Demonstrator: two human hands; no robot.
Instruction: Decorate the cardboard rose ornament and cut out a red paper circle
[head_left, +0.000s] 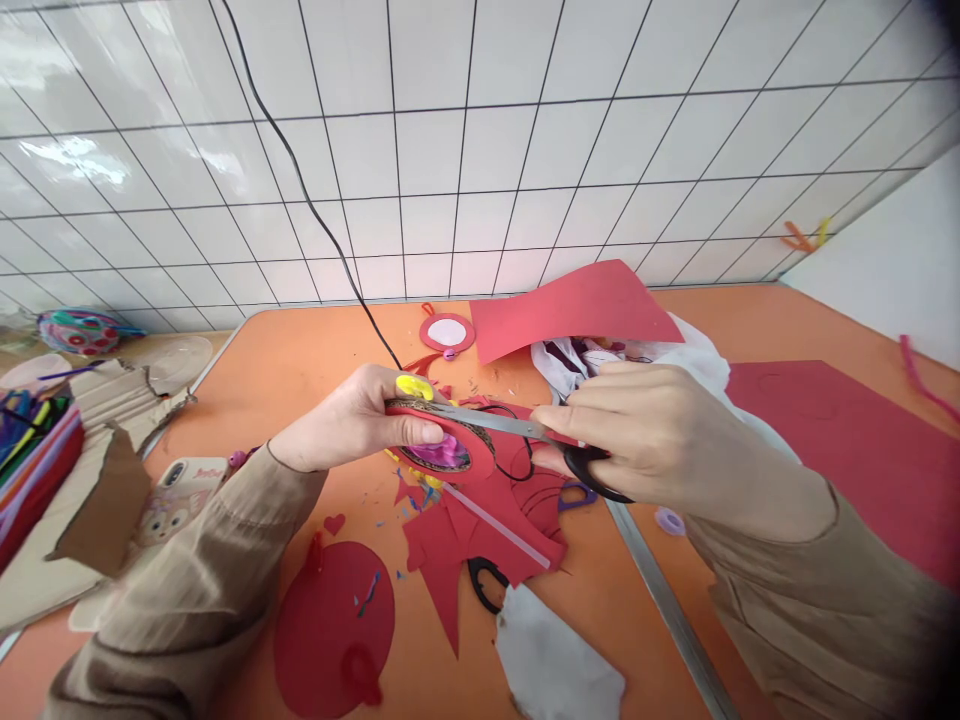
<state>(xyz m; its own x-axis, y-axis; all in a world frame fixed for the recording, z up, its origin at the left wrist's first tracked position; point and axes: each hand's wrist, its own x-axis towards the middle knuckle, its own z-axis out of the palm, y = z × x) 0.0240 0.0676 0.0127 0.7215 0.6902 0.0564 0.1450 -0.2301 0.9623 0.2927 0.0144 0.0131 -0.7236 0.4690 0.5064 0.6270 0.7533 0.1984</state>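
Observation:
My left hand (367, 415) grips a round red cardboard ring (480, 450) by its left edge, thumb on the front face. Pink crumpled material (446, 452) shows in the ring's opening, and a yellow piece (415, 387) sticks out by my fingers. In my right hand (630, 430) is a pair of scissors (495, 420) with black handles, fingers closed round them. Their blades lie along the ring's upper edge, pointing left; whether they touch it I cannot tell. Under both hands lie red paper scraps (450, 580) on the orange table.
Behind stands a smaller red ring with a white centre (448, 332). A large red sheet (577, 305) covers part of a white bag (697, 355). A metal ruler (671, 610) lies at right, a red paper disc (330, 630) in front, a phone (184, 490) and cardboard (105, 500) at left.

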